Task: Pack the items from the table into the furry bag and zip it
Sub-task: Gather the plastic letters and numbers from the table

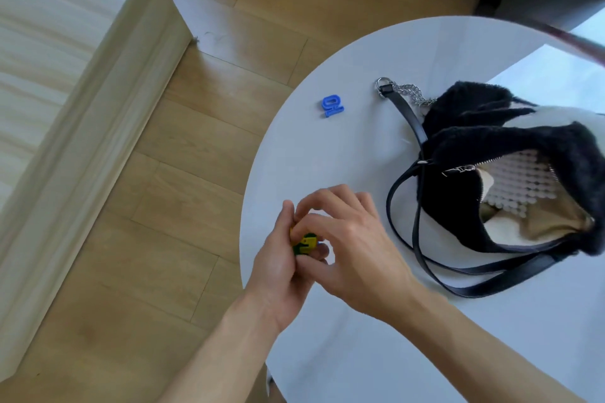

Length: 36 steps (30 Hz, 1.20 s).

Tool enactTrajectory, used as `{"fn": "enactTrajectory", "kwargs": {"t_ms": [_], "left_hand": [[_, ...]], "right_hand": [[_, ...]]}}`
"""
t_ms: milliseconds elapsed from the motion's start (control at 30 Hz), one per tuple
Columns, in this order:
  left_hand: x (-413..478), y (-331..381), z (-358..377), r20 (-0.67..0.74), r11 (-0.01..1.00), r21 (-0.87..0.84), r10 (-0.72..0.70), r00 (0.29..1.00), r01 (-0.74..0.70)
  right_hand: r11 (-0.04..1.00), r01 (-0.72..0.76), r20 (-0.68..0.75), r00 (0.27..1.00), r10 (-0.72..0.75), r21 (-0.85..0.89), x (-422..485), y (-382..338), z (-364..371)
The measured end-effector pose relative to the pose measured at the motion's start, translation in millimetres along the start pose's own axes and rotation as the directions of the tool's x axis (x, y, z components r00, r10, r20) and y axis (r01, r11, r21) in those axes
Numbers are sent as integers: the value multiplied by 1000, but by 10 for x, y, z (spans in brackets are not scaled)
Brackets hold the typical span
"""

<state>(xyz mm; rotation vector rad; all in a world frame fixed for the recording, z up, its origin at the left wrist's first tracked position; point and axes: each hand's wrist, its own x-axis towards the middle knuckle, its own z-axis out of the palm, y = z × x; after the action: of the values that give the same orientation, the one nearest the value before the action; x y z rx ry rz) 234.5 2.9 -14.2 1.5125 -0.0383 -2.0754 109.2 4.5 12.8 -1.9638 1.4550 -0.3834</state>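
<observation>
room: wood plank floor, pale wall panel off to one side, and I'm standing over a round white table point(360, 353) looking down at my own hands.

bag: the furry bag point(510, 141) sits toward the table's far right edge, mouth gaping, zipper point(458, 168) undone. There's already a white bumpy sheet point(520, 180) inside, so the opening is partly filled.

strap: black strap point(422, 258) loops across the tabletop between me and the bag, chain end point(409, 93) trailing off toward the far side.

left hand: my left hand point(278, 265) is curled around small yellow-green pieces point(304, 244), right at the table's left edge.

right hand: my right hand point(347, 239) is bent over the same clump, fingertips pinching it from above. Both hands are closed on it, nothing spread.

leftover: a blue "10" piece point(332, 106) lies alone near the far left edge, well away from the bag.

what could bite me: I'm fiddling with tiny bits basically over the rim, so one slip and a piece is probably on the floor. Can't tell how many pieces I'm holding, they're mostly hidden by fingers.

also: carrying the clump over that strap loop could snag it and drag the bag.

zip worry: if the bumpy sheet stays poking up, I'd guess the zipper catches on it or on the fur.
</observation>
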Motion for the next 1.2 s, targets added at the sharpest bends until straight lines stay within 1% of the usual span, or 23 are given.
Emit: {"fn": "enactTrajectory", "kwargs": {"t_ms": [33,67,100,133,167,200,233,300,367,400,500,567,600,633,700,733,800,867,933,1033,1133,1200], "left_hand": [[13,25,-14,-22,1000,0,8,1000,-8],[29,33,-40,-37,1000,7,11,999,-11],[62,55,-71,-44,1000,25,10,999,-9],[75,50,-90,-49,999,46,-2,999,4],[84,46,-107,-51,997,67,-21,998,24],[89,39,-120,-47,995,87,-36,998,40],[82,27,-123,-42,993,108,-47,998,51],[82,9,-132,-38,989,134,-51,998,56],[98,6,-144,-46,992,118,-44,998,49],[112,11,-146,-52,993,109,-38,998,44],[165,58,-131,-74,995,99,-25,997,32],[221,105,-97,-98,995,93,-8,995,18],[250,137,-74,-110,996,91,2,994,8],[281,180,-44,-118,996,89,17,993,-6],[341,278,27,-132,997,74,42,990,-32],[363,330,73,-137,997,61,49,989,-41],[396,435,172,-129,998,18,70,989,-68],[416,520,275,-82,994,-16,105,991,-107],[405,569,363,-8,992,-47,119,993,-120],[341,564,490,80,996,-52,82,993,-78],[224,471,667,147,996,27,80,986,-85],[145,364,814,161,988,111,90,983,-109]], "right_hand": [[999,-9,31,999,8,37,38,45,-56],[993,-40,39,999,36,112,93,104,-122],[978,-75,4,997,76,193,201,173,-178],[965,-107,-68,990,127,241,313,254,-228],[963,-142,-146,973,178,231,468,348,-257],[969,-188,-197,956,219,162,657,459,-267],[969,-240,-205,947,248,63,850,581,-268],[938,-313,-126,947,296,-151,1230,797,-243],[898,-307,-38,950,311,-316,1505,961,-189],[882,-286,-25,954,298,-375,1585,1020,-156],[880,-187,-77,982,170,-436,1647,1079,-84],[885,-169,-99,985,139,-433,1592,1092,-78],[899,-175,-108,984,143,-401,1563,1097,-86],[922,-197,-123,979,164,-333,1536,1077,-100],[964,-240,-174,960,219,-112,1461,924,-154],[973,-228,-209,951,228,28,1403,805,-191],[950,-153,-248,943,223,271,1233,543,-274],[918,-95,-246,948,201,385,1002,322,-326],[905,-78,-233,954,190,418,772,207,-337],[936,-76,-280,943,179,344,506,195,-337],[954,-98,-352,915,199,284,262,259,-435],[960,-100,-368,909,195,262,77,318,-536]]}}
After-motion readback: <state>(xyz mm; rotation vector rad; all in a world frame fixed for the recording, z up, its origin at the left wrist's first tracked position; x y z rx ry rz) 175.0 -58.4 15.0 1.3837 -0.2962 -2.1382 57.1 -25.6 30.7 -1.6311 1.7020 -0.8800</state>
